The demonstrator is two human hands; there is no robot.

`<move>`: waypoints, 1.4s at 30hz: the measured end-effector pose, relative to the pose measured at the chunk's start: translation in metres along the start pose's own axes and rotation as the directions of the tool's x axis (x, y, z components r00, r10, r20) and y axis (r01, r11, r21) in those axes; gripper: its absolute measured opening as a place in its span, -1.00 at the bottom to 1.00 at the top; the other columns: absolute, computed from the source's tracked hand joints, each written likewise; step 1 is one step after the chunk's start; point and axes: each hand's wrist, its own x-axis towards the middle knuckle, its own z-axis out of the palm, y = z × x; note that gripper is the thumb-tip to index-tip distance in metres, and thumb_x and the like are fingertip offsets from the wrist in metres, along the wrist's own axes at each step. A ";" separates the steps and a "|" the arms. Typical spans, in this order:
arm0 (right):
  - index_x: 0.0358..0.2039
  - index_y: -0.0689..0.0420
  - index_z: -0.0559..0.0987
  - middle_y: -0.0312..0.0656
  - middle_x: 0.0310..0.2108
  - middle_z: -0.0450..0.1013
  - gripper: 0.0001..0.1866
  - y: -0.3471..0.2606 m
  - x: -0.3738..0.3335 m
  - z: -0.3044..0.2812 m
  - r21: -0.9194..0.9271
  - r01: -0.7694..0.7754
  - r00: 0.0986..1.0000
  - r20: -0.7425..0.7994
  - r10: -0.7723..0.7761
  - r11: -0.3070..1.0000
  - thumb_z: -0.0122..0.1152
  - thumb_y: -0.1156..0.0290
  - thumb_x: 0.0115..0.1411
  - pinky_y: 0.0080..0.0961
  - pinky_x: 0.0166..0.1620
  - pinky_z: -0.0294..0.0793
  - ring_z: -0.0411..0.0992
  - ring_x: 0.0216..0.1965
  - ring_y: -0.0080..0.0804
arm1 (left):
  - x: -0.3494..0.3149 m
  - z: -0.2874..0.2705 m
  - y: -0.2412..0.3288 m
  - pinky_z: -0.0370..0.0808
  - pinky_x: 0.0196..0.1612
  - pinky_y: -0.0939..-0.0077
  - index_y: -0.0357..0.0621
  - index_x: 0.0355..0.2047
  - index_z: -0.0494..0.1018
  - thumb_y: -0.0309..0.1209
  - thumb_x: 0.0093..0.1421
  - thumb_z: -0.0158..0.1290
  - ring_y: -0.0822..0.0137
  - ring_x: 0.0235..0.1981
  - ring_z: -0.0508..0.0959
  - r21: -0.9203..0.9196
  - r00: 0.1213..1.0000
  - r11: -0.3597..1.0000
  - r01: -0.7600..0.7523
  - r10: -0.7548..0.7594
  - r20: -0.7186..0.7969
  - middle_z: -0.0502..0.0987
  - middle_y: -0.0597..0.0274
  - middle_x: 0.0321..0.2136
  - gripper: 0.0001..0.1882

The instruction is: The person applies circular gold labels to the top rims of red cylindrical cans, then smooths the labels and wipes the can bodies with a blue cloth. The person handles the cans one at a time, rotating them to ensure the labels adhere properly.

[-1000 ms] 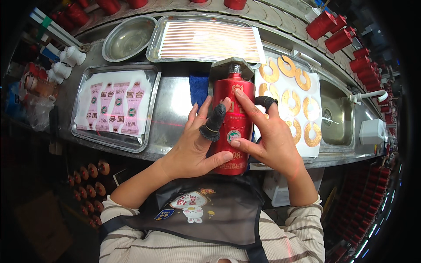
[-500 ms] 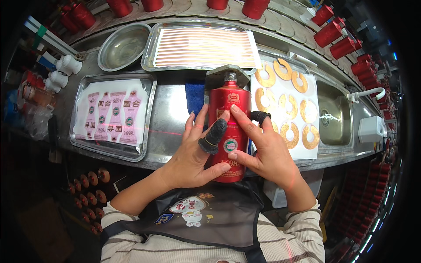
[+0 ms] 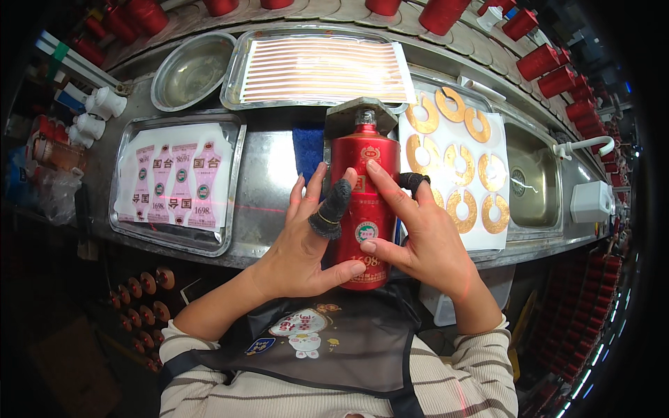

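Note:
A red bottle point(image 3: 352, 216) with gold print and a round green-and-white emblem lies in front of me, its clear-capped neck against a grey metal block point(image 3: 334, 120). My left hand point(image 3: 300, 244) is open on its left side, thumb on the lower body, index finger in a black finger cot by the upper body. On the right, my right hand point(image 3: 428, 240) lies spread, index fingertip on the upper front and thumb near the emblem. Another black cot covers one of its fingers beside the bottle.
Pink label sheets lie in a left metal tray point(image 3: 118, 226). Behind are a metal bowl point(image 3: 162, 83) and a tray point(image 3: 233, 94) of striped strips. Gold ring stickers point(image 3: 458, 167) lie on a white sheet at right, near a sink point(image 3: 533, 174). Red bottles point(image 3: 446, 14) stand on a conveyor.
My left index finger has moved slightly left and up, off the bottle's printed front. The right hand stays nearly in place. Bottles on the conveyor have shifted to the right.

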 end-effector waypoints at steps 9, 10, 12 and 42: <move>0.49 -0.19 0.13 0.14 -0.23 0.40 0.09 -0.009 0.002 -0.006 0.016 -0.117 0.990 0.077 0.115 0.993 0.50 0.06 -0.01 -0.19 -0.13 0.44 0.43 -0.24 0.10 | 0.000 -0.001 -0.003 -0.26 0.38 -0.42 0.07 0.52 -0.23 0.08 0.15 0.23 -0.37 0.48 -0.16 -0.038 1.000 0.999 0.001 -0.001 0.009 -0.13 -0.08 0.51 0.14; 0.49 -0.27 0.12 0.11 -0.30 0.34 0.07 -0.007 0.001 -0.004 0.037 -0.090 0.996 0.021 0.089 0.995 0.50 0.04 0.00 -0.21 -0.20 0.44 0.41 -0.33 0.06 | -0.003 0.001 -0.005 -0.26 0.39 -0.41 0.07 0.52 -0.23 0.08 0.15 0.23 -0.36 0.48 -0.16 -0.074 1.000 0.997 0.009 -0.010 -0.018 -0.12 -0.08 0.51 0.14; 0.49 -0.40 0.11 0.05 -0.39 0.26 0.06 -0.002 -0.004 -0.001 0.062 -0.051 0.996 -0.064 0.055 0.997 0.49 0.02 0.02 -0.24 -0.30 0.44 0.39 -0.45 -0.01 | -0.009 0.006 -0.011 -0.25 0.39 -0.40 0.07 0.52 -0.23 0.08 0.16 0.23 -0.35 0.48 -0.16 -0.149 0.997 0.989 0.020 -0.030 -0.069 -0.09 -0.08 0.51 0.14; 0.48 -0.42 0.12 0.08 -0.38 0.28 0.03 -0.002 -0.007 0.003 0.062 -0.028 0.999 -0.038 0.030 0.998 0.47 0.00 0.03 -0.18 -0.26 0.48 0.44 -0.42 0.07 | 0.008 -0.009 -0.003 -0.23 0.38 -0.44 0.06 0.51 -0.08 0.05 0.10 0.27 -0.39 0.47 -0.17 0.029 0.998 0.998 -0.049 0.048 0.041 0.03 0.08 0.49 0.10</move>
